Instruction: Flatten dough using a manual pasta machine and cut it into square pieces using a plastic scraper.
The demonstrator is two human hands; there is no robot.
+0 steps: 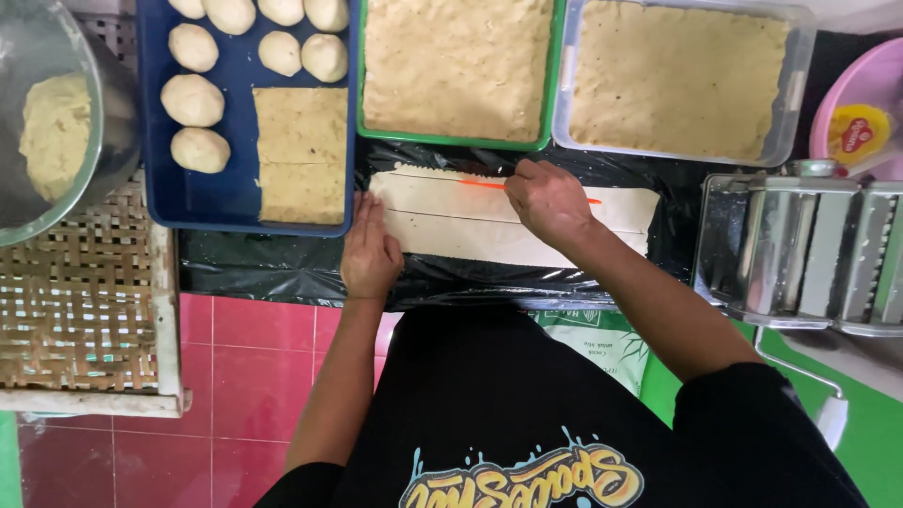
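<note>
A long flat sheet of pale dough lies on black plastic sheeting in front of me, with lengthwise cut lines along it. My left hand rests flat on the sheet's left end, fingers together. My right hand is closed on a thin orange-red cutting tool pressed along the sheet's far edge; most of the tool is hidden under the hand.
A blue tray holds several dough balls and folded dough squares. Behind are a green tray and a clear tub of flattened dough. A metal pasta roller stands right; a glass bowl and woven tray sit left.
</note>
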